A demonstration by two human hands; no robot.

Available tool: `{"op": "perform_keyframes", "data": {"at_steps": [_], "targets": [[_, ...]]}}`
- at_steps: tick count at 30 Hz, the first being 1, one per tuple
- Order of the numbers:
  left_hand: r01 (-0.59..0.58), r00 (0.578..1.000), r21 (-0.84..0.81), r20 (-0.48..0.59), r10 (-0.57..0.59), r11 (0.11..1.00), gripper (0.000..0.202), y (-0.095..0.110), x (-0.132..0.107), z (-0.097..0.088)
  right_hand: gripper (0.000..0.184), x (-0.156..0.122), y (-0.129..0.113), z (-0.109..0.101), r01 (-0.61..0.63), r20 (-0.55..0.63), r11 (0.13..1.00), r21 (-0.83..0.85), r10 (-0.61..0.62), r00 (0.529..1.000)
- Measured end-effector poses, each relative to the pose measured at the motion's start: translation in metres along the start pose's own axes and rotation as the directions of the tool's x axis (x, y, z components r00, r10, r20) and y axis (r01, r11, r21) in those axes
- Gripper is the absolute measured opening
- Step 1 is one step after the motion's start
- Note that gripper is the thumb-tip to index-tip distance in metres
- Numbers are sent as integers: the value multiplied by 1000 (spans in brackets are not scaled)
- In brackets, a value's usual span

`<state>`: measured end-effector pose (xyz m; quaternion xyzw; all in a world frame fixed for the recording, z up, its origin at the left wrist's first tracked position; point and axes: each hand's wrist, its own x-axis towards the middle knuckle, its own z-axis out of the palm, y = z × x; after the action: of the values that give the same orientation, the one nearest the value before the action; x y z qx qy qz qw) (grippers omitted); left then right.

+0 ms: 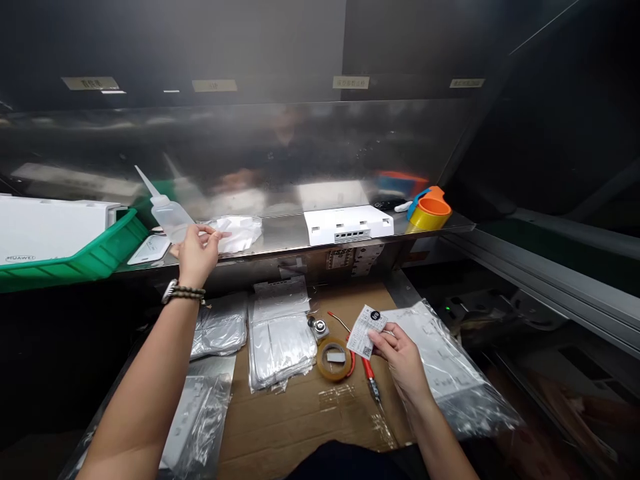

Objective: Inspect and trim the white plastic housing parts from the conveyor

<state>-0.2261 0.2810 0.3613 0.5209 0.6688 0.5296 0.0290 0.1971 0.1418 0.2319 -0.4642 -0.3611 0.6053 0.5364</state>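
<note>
My right hand [397, 353] pinches a small printed white paper slip [367, 331] with a black round mark and a QR code. It is held above the cardboard, over a red-handled screwdriver [369, 373] and a roll of tape [334, 372]. My left hand [197, 255] reaches to the metal shelf with its fingers drawn together; whatever they grip is hidden. Just behind that hand, a translucent squeeze bottle [171, 219] with a long spout leans left. Close to the fingertips lie crumpled white sheets or wrapping [240, 232].
A green bin [95, 257] holding white devices stands at the shelf's left. Further right are a white router [349, 225] and orange and yellow tape rolls [433, 208]. Stacked clear plastic bags [281, 347] and a bagged white panel [445, 353] lie on the cardboard [280, 427].
</note>
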Motion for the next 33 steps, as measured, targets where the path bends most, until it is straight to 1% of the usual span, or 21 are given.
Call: {"op": "perform_keyframes", "data": {"at_steps": [2,5,7,10,12,13,14,15,16,18,19,20,23,24,25,26,27,29,30,31,33], "targets": [[-151,985,123,-69,161,981,7,3,-5,1,43,-1,2,-3,3,-1,1000,-1,-3,1000],[-361,915,276,-81,396,891,21,11,-11,-4,41,-1,5,-7,18,-17,1000,-8,-18,1000],[-434,862,333,-117,493,837,28,21,-17,-15,41,-1,6,-11,29,-38,1000,-8,-29,999],[-465,824,325,-183,537,824,22,43,-39,-39,37,-1,0,-12,42,-55,999,-23,-43,998],[-465,848,201,-178,499,862,34,60,-65,-54,31,-3,-12,-7,90,-3,992,-88,-90,996],[-415,900,97,-98,424,905,44,68,-80,-57,28,-5,-20,-1,141,60,981,-135,-134,989],[-348,935,-2,74,347,937,45,75,-95,-58,26,-6,-28,6,208,147,961,-180,-183,972],[-276,924,-100,247,293,956,43,80,-111,-56,24,-8,-37,15,274,252,937,-216,-218,943],[-207,873,-176,411,263,962,40,84,-125,-51,22,-8,-43,26,327,363,914,-240,-228,904],[-102,768,-293,584,263,951,35,86,-152,-34,16,-8,-50,46,356,539,896,-267,-168,826],[-58,749,-335,608,263,940,34,85,-164,-24,14,-7,-49,54,324,580,905,-275,-112,807],[-19,765,-365,594,249,931,34,83,-175,-14,14,-6,-46,60,273,587,921,-279,-61,807],[129,931,-429,364,40,894,57,71,-205,9,18,-2,-31,64,126,445,965,-230,-11,896],[236,945,-479,317,-85,845,67,66,-214,14,19,0,-26,62,95,382,976,-198,-12,924],[378,915,-538,343,-213,753,71,61,-223,18,20,0,-23,59,71,331,983,-167,-12,943],[539,836,-576,453,-309,615,69,57,-232,21,20,0,-20,56,51,296,989,-140,-7,955],[693,716,-564,607,-344,449,63,54,-241,24,20,0,-19,53,30,279,992,-122,5,960],[882,469,-432,839,-276,185,49,53,-255,30,21,-2,-18,50,4,267,993,-118,28,963],[914,405,-388,880,-249,118,45,54,-260,32,21,-3,-18,49,-3,264,992,-124,36,964],[921,389,-378,886,-251,93,41,56,-263,35,22,-3,-18,49,-8,259,991,-131,42,965],[891,454,-431,832,-320,142,35,59,-265,40,24,-4,-17,49,-15,229,990,-143,48,972]]}}
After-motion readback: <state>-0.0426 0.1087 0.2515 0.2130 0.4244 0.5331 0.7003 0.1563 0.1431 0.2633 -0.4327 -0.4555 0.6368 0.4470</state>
